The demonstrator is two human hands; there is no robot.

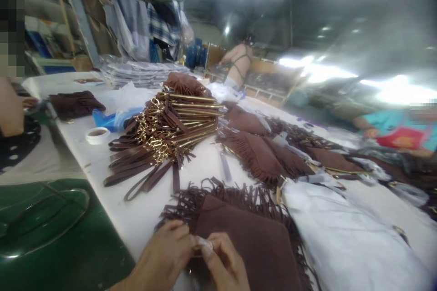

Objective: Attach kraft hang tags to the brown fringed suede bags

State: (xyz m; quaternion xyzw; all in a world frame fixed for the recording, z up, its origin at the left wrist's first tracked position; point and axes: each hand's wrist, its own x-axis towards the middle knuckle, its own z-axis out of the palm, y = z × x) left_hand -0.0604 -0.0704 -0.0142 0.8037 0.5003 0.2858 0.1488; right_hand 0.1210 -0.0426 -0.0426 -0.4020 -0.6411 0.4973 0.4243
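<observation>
A dark brown bag [246, 232] with long fringe lies on the white table in front of me. At its near left edge my two hands are close together. A small piece of clear plastic wrap [204, 242] shows between them. My right hand [227, 261] pinches it between thumb and finger. My left hand [165, 252] is closed, its fingertips meeting the left end of the plastic; what lies inside its curled fingers is hidden. A bit of shiny metal shows dimly below the hands.
Beyond the bag lies a pile of brown straps with gold clasps [164, 132]. A roll of white tape [97, 135] and a blue tape dispenser [112, 119] sit left. More fringed bags [252, 154] lie behind; white plastic sheeting [341, 236] is right. A green stool [54, 236] stands left. Co-workers are nearby.
</observation>
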